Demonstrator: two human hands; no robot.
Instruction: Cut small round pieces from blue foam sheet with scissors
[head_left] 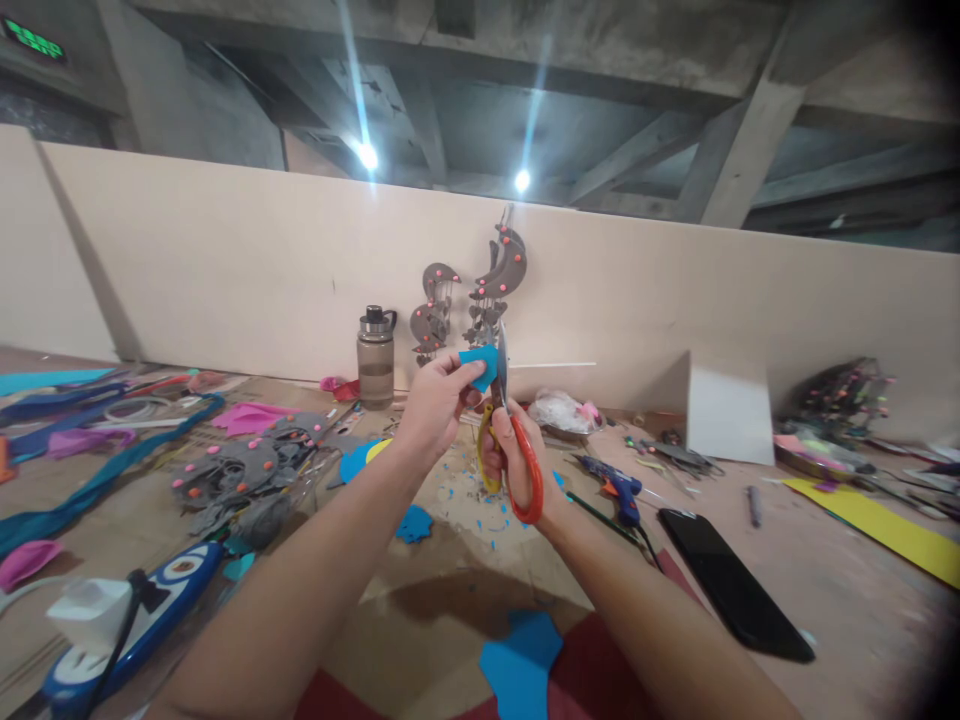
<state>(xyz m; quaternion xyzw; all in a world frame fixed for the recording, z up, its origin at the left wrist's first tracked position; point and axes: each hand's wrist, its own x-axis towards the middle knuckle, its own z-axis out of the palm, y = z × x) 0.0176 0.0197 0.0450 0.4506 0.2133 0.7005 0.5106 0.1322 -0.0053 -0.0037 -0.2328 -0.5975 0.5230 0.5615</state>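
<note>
Pinched in my left hand (437, 408) is a small piece of blue craft foam or paper (480, 366), raised above the table. My right hand (525, 452) grips a pair of scissors (531, 490) with one red and one yellow handle. The blades point up and stand right at the blue piece's right edge; I cannot tell whether they are cutting into it. Tiny blue scraps (480, 508) lie scattered on the table below my hands. A blue scalloped cutout (414, 524) rests to the left of them, and a larger blue offcut (522, 664) is near my lap.
A water bottle (376, 358) stands by the board wall, where grey moon-shaped hangings (504, 262) hang. To the right are a blue glue gun (613, 488) and a black phone (731, 580). Grey cutouts (247, 470) and a power strip (135, 640) lie left.
</note>
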